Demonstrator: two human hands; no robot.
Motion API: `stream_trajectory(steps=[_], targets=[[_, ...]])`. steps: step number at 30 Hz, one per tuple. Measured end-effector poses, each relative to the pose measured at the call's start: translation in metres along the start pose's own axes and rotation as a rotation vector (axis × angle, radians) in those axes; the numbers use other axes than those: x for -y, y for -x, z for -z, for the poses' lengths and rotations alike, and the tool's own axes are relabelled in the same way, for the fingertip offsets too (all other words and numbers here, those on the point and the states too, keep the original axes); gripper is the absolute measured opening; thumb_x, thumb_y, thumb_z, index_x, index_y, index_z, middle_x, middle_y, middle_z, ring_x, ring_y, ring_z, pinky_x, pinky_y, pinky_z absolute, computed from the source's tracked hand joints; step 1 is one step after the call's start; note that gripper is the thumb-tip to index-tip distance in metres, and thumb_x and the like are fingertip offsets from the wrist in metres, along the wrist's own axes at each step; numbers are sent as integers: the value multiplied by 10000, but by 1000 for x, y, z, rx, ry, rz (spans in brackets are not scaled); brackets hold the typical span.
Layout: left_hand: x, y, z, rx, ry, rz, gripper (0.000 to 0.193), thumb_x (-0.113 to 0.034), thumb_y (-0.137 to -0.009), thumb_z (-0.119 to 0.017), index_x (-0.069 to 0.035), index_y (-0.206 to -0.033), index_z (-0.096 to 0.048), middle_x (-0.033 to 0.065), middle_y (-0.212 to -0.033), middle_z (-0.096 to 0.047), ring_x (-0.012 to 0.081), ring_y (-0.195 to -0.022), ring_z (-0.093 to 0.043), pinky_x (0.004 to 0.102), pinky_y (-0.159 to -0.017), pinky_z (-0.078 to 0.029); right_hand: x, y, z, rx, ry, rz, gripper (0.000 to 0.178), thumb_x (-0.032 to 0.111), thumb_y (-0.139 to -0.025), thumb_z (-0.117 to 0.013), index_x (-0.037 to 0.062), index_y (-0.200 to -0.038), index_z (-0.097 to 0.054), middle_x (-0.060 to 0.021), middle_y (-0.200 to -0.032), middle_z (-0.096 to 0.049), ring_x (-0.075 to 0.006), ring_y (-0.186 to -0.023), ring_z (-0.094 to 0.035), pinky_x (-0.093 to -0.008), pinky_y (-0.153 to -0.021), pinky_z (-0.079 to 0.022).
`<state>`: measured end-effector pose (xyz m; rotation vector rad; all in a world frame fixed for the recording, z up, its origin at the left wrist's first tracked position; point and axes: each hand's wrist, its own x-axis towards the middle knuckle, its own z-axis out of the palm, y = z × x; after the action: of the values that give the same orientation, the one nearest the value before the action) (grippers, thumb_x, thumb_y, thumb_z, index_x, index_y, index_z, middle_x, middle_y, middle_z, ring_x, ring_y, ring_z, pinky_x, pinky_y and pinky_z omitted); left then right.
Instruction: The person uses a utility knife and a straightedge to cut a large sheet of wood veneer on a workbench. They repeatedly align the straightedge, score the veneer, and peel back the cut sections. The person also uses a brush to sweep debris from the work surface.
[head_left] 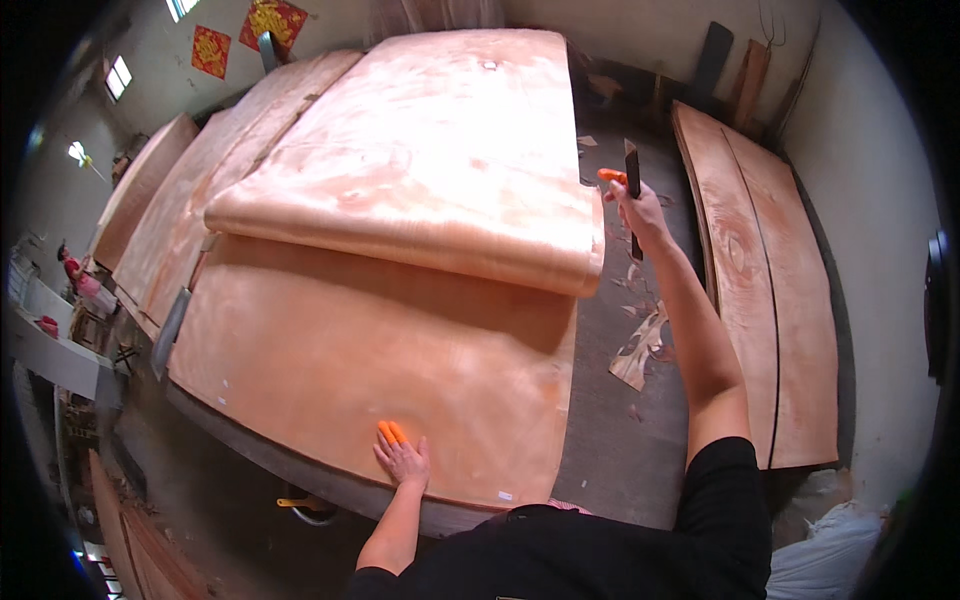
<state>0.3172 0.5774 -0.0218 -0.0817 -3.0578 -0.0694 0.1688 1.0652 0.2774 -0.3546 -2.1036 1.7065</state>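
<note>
A large reddish wood veneer sheet [330, 345] lies on the stack before me. Its far part, or another sheet on top, is folded over in a broad roll [430, 245]. My left hand [402, 462] rests flat on the veneer near the front edge, fingers stretched out, orange covers on two fingertips. Raised beyond the stack's right edge, my right hand [637, 212] is closed around a long dark knife [633, 170] with a slanted tip. One finger of that hand, in an orange cover, points left, close to the roll's right end.
More veneer stacks stand at the left [200, 200] and right [750, 280]. Torn veneer scraps [640, 350] litter the dark surface between the stacks. A yellow-handled tool [300, 503] sits below the front edge. Far left, another person [85, 280] is present.
</note>
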Motion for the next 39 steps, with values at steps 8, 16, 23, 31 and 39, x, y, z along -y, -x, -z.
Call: stream_trajectory(steps=[8, 16, 23, 31, 39], targets=[[-9, -5, 9, -60, 46, -26, 720, -401, -775, -490, 23, -1308, -257, 206, -1367, -230, 339, -1265, -214, 478, -1037, -136, -136, -42, 8, -191, -132, -407, 222, 168, -881, -433, 57, -1037, -545, -55, -781, -580, -54, -446, -368, -202, -359, -282], [-8, -9, 9, -28, 67, -20, 716, -381, -777, -491, 27, -1312, -244, 219, -1360, -229, 351, -1265, -211, 483, -1037, -137, -229, -40, -14, -258, -232, -606, 115, 148, -801, -501, 37, -768, -502, -12, -561, -466, -103, -403, -396, -240, -349, -289], [-8, -12, 10, -10, 71, -13, 741, -409, -759, -507, 25, -1306, -259, 211, -1351, -243, 360, -1257, -223, 507, -1023, -158, -210, -44, -2, -169, -520, -488, 226, 277, -893, -457, 95, -763, -487, 41, -596, -413, -42, -402, -298, -188, -344, -223], [2, -7, 4, -1, 105, 41, 760, -428, -752, -513, 22, -1307, -253, 204, -1354, -234, 343, -1261, -213, 491, -1035, -128, -203, 91, 9, 114, -425, -476, 184, 318, -855, -510, 152, -779, -498, 58, -511, -373, -45, -371, -266, -200, -369, -178], [5, -4, -1, 16, 172, 74, 763, -447, -767, -486, -5, -1329, -221, 194, -1379, -200, 313, -1290, -171, 491, -1041, -100, -220, 128, 6, 23, -760, -619, 152, 244, -885, -477, 108, -926, -532, 35, -692, -545, -13, -354, -237, -162, -306, -164]])
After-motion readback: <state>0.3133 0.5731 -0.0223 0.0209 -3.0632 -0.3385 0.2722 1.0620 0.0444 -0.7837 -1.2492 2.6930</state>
